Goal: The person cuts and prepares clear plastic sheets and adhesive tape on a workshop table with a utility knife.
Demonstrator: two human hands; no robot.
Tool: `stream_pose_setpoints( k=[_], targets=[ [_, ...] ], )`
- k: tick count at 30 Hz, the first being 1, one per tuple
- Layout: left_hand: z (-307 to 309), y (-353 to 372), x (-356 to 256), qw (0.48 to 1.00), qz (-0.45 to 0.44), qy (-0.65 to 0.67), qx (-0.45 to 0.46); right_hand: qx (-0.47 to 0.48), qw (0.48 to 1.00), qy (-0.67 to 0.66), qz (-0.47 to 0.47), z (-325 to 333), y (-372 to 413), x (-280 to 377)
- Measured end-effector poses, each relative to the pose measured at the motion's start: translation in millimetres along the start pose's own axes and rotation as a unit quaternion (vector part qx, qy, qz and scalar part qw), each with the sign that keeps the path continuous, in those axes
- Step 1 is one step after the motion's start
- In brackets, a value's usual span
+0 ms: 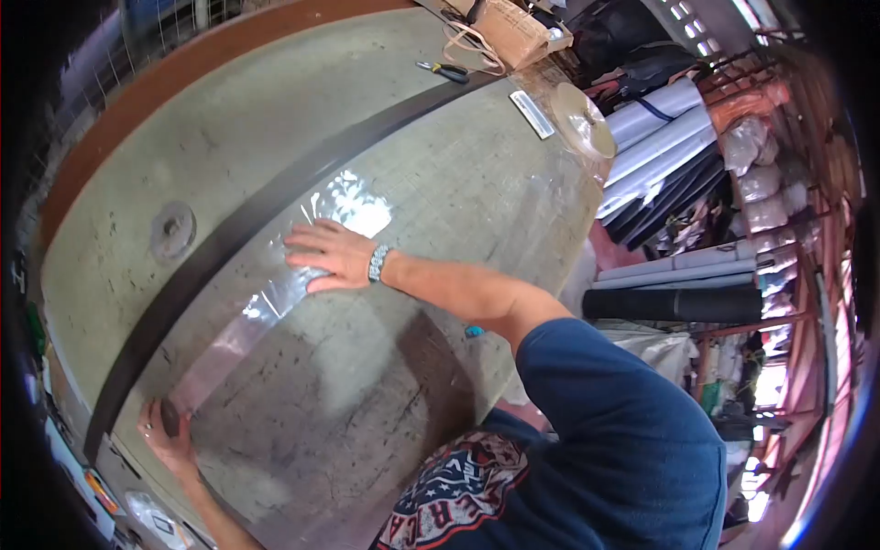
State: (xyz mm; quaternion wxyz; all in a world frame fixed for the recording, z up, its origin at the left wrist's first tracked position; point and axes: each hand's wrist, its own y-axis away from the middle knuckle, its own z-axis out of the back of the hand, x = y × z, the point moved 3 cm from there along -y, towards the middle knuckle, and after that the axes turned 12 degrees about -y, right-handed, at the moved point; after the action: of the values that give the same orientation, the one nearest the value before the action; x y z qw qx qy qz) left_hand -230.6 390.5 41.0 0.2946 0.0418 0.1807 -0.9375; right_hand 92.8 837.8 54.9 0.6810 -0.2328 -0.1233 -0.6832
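Note:
A clear plastic strip (220, 360) lies slantwise over the worn, pale table (302, 385), shiny where light catches it. My right hand (335, 257), with a patterned band at the wrist, rests flat on the strip, fingers spread. At the strip's lower left end, my left hand (165, 445) has its fingers closed around a small dark round object (170, 418); I cannot tell what kind it is. Alongside the clear strip runs a long dark strip (215, 252) that curves in this wide view.
Beyond the dark strip lies a pale ring-shaped roll (174, 231). Pliers (445, 71) and a cardboard box (513, 32) are at the far end, near a white label-like bar (532, 115) and a round translucent roll (584, 121). Long rolls of material (665, 115) are stacked to the right.

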Motion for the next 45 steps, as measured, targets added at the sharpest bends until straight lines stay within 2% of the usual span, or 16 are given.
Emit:
stream_pose_setpoints(
  k=[6,8,10,12,13,15,18,24,27,31,34,36,38,40,42,45],
  targets=[
    [23,-3,-36,0.989,-0.008,-0.135,-0.062,-0.161,0.987,-0.007,-0.017,31,40,28],
    [26,17,-88,0.988,0.021,-0.138,-0.063,-0.192,0.975,-0.007,-0.112,55,118,36],
    [15,31,-143,0.993,0.013,-0.114,-0.034,-0.357,0.923,0.055,-0.129,100,202,30],
    [15,36,-241,0.999,-0.012,-0.040,0.003,-0.394,0.892,0.131,-0.180,143,286,24],
    [8,39,-289,0.999,-0.022,0.029,0.037,-0.385,0.892,0.130,-0.197,149,323,28],
    [-7,40,-393,0.988,-0.074,0.121,0.064,-0.235,0.936,0.070,-0.254,137,384,32],
    [-35,23,-539,0.952,-0.164,0.232,0.110,-0.157,0.970,-0.011,-0.188,100,416,52],
    [-98,-24,-726,0.947,-0.284,0.060,0.138,-0.189,0.969,-0.040,-0.152,46,424,73],
    [-135,-31,-745,0.952,-0.273,0.074,0.114,-0.203,0.965,-0.086,-0.140,51,425,67],
    [-153,-46,-721,0.961,-0.241,0.101,0.094,-0.123,0.976,-0.079,-0.161,62,413,58],
    [-128,-54,-696,0.922,-0.105,0.192,0.319,0.055,0.962,-0.148,-0.221,77,416,41],
    [-116,-41,-670,0.896,-0.052,0.258,0.358,0.089,0.939,-0.231,-0.239,113,443,23],
    [-88,-24,-641,0.867,0.025,0.289,0.406,0.043,0.933,-0.283,-0.220,181,464,5],
    [-59,5,-620,0.863,0.059,0.263,0.428,-0.050,0.932,-0.226,-0.278,252,453,-3],
    [-43,36,-595,0.863,0.071,0.253,0.431,-0.114,0.935,-0.230,-0.247,268,419,-33],
    [-14,85,-562,0.837,0.132,0.272,0.456,-0.007,0.926,-0.308,-0.217,218,356,-105]
  ],
)
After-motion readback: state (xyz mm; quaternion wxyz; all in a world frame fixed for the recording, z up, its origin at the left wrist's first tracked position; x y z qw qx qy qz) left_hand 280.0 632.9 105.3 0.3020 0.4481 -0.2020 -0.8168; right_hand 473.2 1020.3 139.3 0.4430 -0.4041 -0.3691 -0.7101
